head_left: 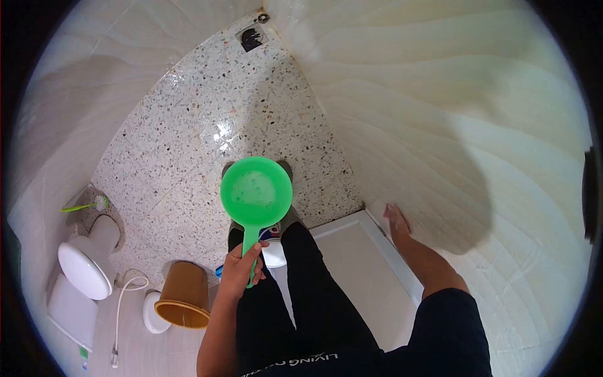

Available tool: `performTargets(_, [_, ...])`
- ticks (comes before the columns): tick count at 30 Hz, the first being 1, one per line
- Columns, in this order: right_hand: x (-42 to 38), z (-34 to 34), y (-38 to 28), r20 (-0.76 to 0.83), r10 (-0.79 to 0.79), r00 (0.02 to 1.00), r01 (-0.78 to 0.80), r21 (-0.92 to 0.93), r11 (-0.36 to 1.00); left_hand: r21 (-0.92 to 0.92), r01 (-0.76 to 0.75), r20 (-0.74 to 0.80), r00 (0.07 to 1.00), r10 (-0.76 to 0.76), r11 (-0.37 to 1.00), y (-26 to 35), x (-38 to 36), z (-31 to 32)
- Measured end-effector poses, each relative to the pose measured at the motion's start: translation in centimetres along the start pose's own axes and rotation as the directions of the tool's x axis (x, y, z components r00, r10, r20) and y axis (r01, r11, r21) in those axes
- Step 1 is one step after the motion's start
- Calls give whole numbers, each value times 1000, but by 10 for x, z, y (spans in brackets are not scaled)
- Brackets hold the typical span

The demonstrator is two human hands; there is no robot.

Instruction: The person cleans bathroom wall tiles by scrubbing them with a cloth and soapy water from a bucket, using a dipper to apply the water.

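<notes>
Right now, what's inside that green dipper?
The green dipper in the left hand holds what looks like pale, frothy liquid. The froth covers the bottom beneath, so I cannot tell how deep it is.

there were two hands [237,271], one green dipper [256,192] and one brown bucket [186,284]. one toilet [85,267], one brush [100,202] and one spray hose [119,308] showed as well.

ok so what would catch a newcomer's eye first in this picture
Probably the bright green dipper near the middle of the view, its handle gripped in the left hand. After that, the orange-brown bucket at lower left and the white toilet farther left.
</notes>
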State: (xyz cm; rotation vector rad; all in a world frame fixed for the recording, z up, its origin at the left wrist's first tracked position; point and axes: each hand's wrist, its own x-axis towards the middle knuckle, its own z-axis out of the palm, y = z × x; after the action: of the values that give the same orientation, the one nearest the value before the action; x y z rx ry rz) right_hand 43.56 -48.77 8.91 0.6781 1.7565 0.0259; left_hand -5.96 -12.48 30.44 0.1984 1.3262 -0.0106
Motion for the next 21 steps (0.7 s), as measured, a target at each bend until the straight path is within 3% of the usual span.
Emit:
performTargets(1, [22,-34,34,184,0,983,94,-498,862,1,-18,1,1000,18,1000,2,-3,3])
performTargets(2, [13,-101,99,186,15,982,82,-502,861,5,-32,8,999,32,999,4,-7,5])
performTargets(3, [30,-181,184,177,-19,984,38,-106,994,23,-44,18,999,44,999,6,-12,7])
performTargets(4, [52,-187,195,25,182,983,-182,1,983,42,-59,27,998,58,997,9,-16,9])
performTargets(5, [63,-190,202,-100,387,917,-373,136,918,50,-70,34,997,69,996,11,-21,12])
performTargets(8, [41,-208,217,-51,390,920,-379,151,913,37,-99,50,994,97,994,19,-36,13])
performTargets(10, [-23,-215,214,42,267,963,-266,-32,963,28,-150,66,987,148,988,21,-45,11])
performTargets(12, [-91,-176,181,25,47,999,-47,18,999,62,-162,70,985,158,985,29,-59,11])
performTargets(14, [-114,-111,122,280,-88,956,209,-440,873,89,-179,65,983,173,980,36,-74,11])
performTargets(15, [-122,-117,128,282,-76,956,198,-436,878,103,-181,66,982,175,978,40,-82,10])
performTargets(16, [-133,-126,142,18,101,995,-95,-191,977,119,-190,70,981,182,975,43,-89,10])
performTargets(17, [-146,-135,156,-187,339,922,-319,131,939,132,-203,79,978,194,970,45,-95,10])
performTargets(19, [-147,-221,240,-113,443,889,-366,402,839,181,-217,83,975,205,959,52,-103,9])
performTargets(21, [-150,-264,290,-101,483,870,-408,401,820,235,-235,91,972,219,943,64,-113,15])
